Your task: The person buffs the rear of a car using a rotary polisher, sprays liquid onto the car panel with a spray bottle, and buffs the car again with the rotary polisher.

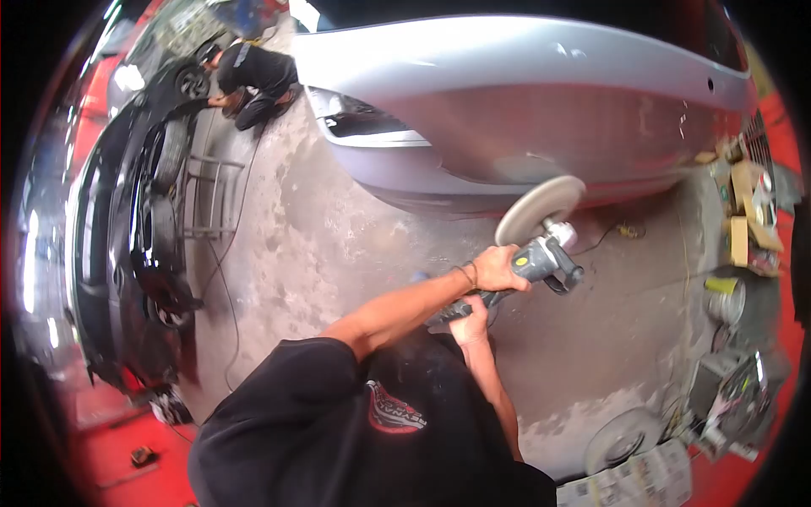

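Both hands are closed around a polisher. My left hand [500,269] grips the front of its body, just behind the metal head. Farther back, my right hand [470,323] holds the rear part, partly under my left forearm. The polisher [541,256] is dark grey, with a side handle sticking out at the right. Its round whitish pad [541,208] is tilted and overlaps the lower edge of the silver car's bumper [473,182]; whether it touches cannot be told. Dull, hazy paint covers much of the silver car's side panel [541,118].
At the left stands a dark car [127,220], with a metal stand [211,194] beside it. A person in black [258,80] crouches by its wheel. Cables cross the concrete floor [296,253]. Cardboard boxes [748,194], a bucket [725,304] and a tire [623,439] line the right side.
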A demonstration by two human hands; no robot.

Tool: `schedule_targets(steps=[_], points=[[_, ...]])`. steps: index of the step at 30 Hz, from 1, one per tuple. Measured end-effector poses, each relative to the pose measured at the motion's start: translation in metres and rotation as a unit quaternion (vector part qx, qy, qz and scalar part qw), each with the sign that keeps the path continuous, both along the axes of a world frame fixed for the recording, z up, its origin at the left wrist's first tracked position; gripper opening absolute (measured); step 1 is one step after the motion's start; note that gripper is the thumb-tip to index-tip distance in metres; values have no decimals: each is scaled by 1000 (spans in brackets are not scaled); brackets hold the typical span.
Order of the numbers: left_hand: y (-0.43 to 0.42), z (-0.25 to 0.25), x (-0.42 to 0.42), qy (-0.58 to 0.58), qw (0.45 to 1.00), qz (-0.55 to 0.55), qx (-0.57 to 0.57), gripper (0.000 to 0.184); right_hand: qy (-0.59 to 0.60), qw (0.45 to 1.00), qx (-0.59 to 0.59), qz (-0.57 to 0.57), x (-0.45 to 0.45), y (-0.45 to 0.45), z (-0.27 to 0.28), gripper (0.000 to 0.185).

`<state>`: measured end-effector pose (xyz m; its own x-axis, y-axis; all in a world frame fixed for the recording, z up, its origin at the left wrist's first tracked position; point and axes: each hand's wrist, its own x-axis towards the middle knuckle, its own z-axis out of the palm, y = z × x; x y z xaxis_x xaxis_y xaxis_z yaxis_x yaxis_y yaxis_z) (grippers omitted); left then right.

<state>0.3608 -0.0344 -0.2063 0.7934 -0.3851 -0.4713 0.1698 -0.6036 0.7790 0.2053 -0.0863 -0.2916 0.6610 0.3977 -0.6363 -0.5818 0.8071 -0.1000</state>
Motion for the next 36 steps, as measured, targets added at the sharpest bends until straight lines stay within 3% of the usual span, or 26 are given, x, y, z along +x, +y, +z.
schedule_targets(steps=[3, 6, 9, 11, 14, 15, 16, 18, 21, 22, 25, 30, 31, 35, 36], points=[[37, -1, -14, -2, 1000, 11, 27, 94, -72, 997, 24, 17, -19, 40, -29, 41], [87, 7, -18, -22, 998, -18, 55, 99, -204, 973, -106, -1, -38, 116, -55, 43], [149, 35, -8, -69, 991, -61, 99, 88, -257, 944, -204, -27, -46, 225, -117, 47], [192, 53, -5, -78, 983, -105, 126, 87, -254, 950, -180, -32, -43, 299, -118, 48], [250, 97, 7, -103, 968, -155, 167, 87, -253, 959, 20, -126, -6, 398, -73, 48], [268, 111, 2, -120, 966, -158, 167, 87, -221, 942, 191, -164, 11, 400, -12, 47], [283, 125, -3, -137, 962, -163, 169, 87, -245, 939, 170, -170, 22, 404, 29, 48], [303, 154, -9, -172, 962, -164, 135, 86, -235, 918, 250, -200, 40, 434, 60, 57], [317, 191, -17, -230, 953, -170, 101, 82, -407, 859, 222, -217, 68, 465, 80, 61], [320, 206, -19, -205, 954, -157, 152, 77, -435, 853, 181, -225, 77, 466, 94, 63], [319, 222, -29, -284, 941, -153, 101, 80, -469, 845, 120, -226, 97, 463, 114, 71], [318, 198, -26, -263, 945, -177, 84, 79, -356, 875, 218, -246, 93, 455, 103, 56], [316, 183, -23, -317, 926, -191, 73, 80, -330, 878, 228, -260, 88, 449, 104, 52], [301, 157, -28, -273, 931, -216, 106, 72, -252, 883, 240, -316, 60, 423, 105, 42], [296, 152, -30, -263, 931, -223, 117, 72, -266, 881, 242, -307, 63, 435, 82, 38]])
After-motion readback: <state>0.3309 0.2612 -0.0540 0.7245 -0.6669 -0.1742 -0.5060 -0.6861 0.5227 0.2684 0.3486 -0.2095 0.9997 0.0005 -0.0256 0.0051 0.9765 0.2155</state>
